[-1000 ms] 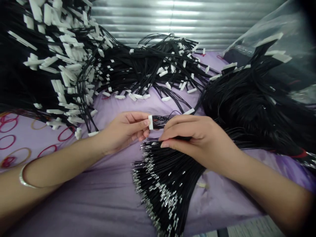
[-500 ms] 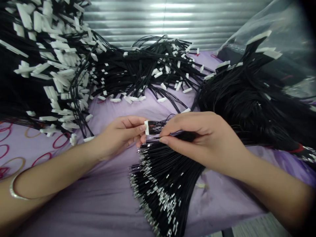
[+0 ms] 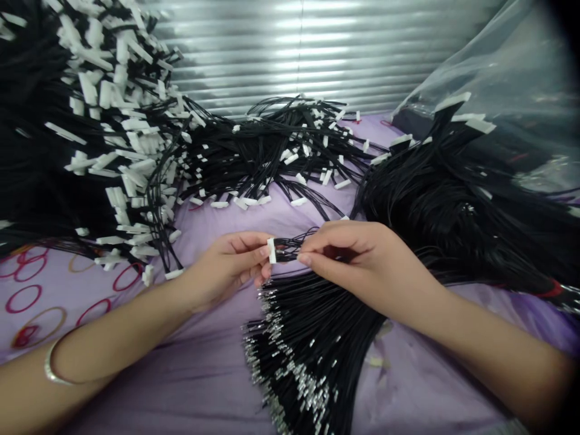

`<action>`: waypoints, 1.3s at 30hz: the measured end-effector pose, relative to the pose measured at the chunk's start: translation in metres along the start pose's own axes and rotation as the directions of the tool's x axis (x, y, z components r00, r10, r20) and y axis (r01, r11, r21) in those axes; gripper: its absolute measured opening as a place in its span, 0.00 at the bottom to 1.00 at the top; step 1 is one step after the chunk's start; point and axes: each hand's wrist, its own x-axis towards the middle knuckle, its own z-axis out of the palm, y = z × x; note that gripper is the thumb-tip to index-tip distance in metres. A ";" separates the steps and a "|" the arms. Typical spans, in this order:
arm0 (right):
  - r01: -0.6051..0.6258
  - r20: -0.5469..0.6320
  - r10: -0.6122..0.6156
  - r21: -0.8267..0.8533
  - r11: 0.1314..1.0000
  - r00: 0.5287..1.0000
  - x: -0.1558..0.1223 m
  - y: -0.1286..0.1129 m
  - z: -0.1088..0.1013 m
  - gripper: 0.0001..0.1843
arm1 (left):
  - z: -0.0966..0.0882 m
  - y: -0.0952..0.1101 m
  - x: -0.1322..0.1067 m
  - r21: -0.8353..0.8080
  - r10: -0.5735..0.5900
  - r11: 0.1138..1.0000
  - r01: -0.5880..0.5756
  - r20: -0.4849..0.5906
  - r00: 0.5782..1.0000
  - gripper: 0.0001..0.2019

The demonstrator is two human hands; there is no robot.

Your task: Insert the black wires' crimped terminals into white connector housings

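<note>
**White plastic connector pinched between your two hands**

A ribbed metal shutter ran along the far side of your purple cloth, which was printed with red and gold rings at the left. A clear plastic bag lay at the far right, behind a dense heap of black wires. Another mass of wires ending in white connectors rose at the far left and spread toward a looser tangle at the centre. Below your hands, a fan of black wires with bright metal terminals spread toward the bottom of the view.

Your forearms came in from both sides, with a metal bangle on your left wrist. The connector sat between your hands, just above the fan. Its long axis stood roughly upright in the view, and its short bundle of thin wires ran right. Your left hand was narrowly pinched on the connector and was the nearer hand, touching it. Your right hand was pinched on the wires just beside it. A strip of purple cloth showed between your hands and the piles beyond.
</note>
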 end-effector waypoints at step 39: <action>0.144 0.269 -0.014 -0.469 0.872 0.963 -0.005 0.011 0.022 0.06 | 0.000 0.005 0.003 -0.171 0.027 0.984 -0.045 -0.105 0.994 0.04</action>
